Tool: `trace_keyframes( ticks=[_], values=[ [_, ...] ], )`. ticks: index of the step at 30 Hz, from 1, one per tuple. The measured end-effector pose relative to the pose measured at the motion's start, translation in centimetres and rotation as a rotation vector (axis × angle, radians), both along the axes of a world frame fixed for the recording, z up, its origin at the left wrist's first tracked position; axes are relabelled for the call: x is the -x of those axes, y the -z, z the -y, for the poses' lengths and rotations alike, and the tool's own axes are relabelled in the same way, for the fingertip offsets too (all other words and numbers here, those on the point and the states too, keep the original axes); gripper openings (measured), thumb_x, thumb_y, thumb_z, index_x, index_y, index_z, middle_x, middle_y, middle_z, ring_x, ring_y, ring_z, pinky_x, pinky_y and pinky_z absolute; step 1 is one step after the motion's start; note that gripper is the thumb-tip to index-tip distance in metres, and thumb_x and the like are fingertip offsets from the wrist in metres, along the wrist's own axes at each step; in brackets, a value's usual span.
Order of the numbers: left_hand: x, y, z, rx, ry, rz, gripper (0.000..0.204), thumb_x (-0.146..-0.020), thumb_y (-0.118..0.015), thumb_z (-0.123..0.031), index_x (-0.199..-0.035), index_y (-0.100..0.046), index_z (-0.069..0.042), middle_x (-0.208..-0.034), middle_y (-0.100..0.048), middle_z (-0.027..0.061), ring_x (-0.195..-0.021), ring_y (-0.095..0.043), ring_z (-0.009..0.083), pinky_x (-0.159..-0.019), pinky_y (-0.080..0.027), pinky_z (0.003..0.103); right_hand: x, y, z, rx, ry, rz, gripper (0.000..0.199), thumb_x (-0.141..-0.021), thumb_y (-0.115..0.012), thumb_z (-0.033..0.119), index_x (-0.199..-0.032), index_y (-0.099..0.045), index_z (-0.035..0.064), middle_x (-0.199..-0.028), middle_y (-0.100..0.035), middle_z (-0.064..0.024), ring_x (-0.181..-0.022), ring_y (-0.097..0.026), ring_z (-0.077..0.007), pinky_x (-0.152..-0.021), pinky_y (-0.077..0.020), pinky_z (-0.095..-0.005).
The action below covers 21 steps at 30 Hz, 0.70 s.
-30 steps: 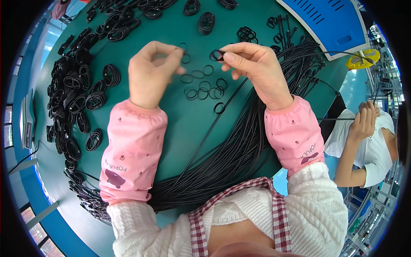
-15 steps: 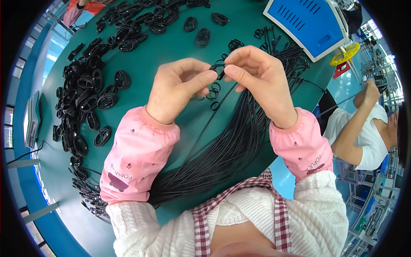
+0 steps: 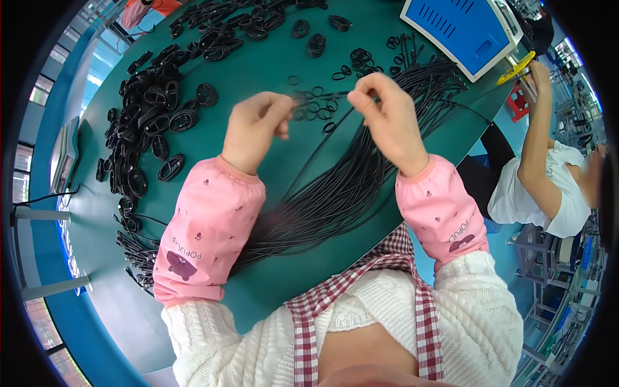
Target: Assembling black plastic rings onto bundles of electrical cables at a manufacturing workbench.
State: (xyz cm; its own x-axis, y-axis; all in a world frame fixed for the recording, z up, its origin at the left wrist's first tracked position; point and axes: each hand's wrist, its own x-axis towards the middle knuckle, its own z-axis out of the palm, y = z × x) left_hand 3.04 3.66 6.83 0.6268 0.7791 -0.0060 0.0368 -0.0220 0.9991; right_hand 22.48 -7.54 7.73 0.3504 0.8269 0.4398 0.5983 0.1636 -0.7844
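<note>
A: Where is the black band [image 3: 329,96]?

B: Held up between the 2 hands, its long axis running roughly left to right, drawn out thin.

A: Which hand is nearer?

B: The right hand [image 3: 392,126] touches its right end, thumb and fingertips pinched on it. The left hand [image 3: 256,129] is at the opposite end with its fingertips drawn together, but blur hides whether they grip the band; I cannot tell.

A: What lies around them?

B: Loose black rings [image 3: 317,114] cluster on the green surface [image 3: 251,79], below the band. A thick bundle of black cables [image 3: 342,174] sweeps from beyond the right hand down and left, behind the left forearm. Coiled cables [image 3: 155,116] are heaped left of the left hand, well apart from it.

A: Anything in the way?

B: Only the band shows between the 2 hands. The blue and white box [image 3: 451,35] stands farther off, to the right; a co-worker's arm [image 3: 540,138] is beyond the surface's edge.
</note>
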Motion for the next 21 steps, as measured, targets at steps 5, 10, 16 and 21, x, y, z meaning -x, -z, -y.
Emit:
trace_keyframes(
  ticks=[5,10,16,21],
  values=[
    [2.5,2.8,-4.6,-0.030,-0.194,-0.095,0.024,-0.089,-0.061,-0.018,-0.095,-0.067,0.005,-0.076,-0.062,0.0049,-0.062,-0.055,0.0096,-0.056,-0.047,0.024,-2.7,-0.6,-1.3,-0.021,0.103,-0.125,0.017,-0.085,-0.065,0.014,-0.089,-0.059,-0.0011,-0.076,-0.061,-0.0094,-0.067,-0.057,-0.0187,-0.063,-0.0458,-0.0305],
    [-0.7,3.4,-3.8,-0.257,0.056,-0.288,0.021,-0.087,-0.064,-0.014,-0.099,-0.069,0.003,-0.082,-0.068,0.0083,-0.067,-0.065,0.0120,-0.058,-0.053,0.025,-3.9,3.4,-5.4,0.302,-0.168,0.238,0.012,-0.078,-0.067,0.014,-0.084,-0.067,0.0034,-0.078,-0.067,-0.0096,-0.075,-0.065,-0.0271,-0.071,-0.0504,-0.0351],
    [-2.9,2.3,-4.1,-0.397,0.162,-0.442,0.018,-0.086,-0.067,-0.012,-0.099,-0.072,0.000,-0.084,-0.071,0.0104,-0.063,-0.069,0.0142,-0.052,-0.054,0.024,-10.9,5.2,-9.8,0.324,0.103,0.472,0.012,-0.080,-0.062,0.005,-0.089,-0.069,0.0031,-0.079,-0.069,-0.0122,-0.073,-0.066,-0.0286,-0.071,-0.0520,-0.0364],
    [-3.5,2.5,-5.0,-0.409,0.133,-0.407,0.016,-0.086,-0.069,-0.012,-0.098,-0.072,-0.001,-0.079,-0.070,0.0068,-0.051,-0.062,0.0105,-0.044,-0.046,0.022,-9.9,6.8,-11.2,0.397,0.110,0.500,0.013,-0.081,-0.061,0.002,-0.093,-0.068,0.0033,-0.082,-0.067,-0.0098,-0.075,-0.065,-0.0274,-0.070,-0.0508,-0.0359]
  ],
)
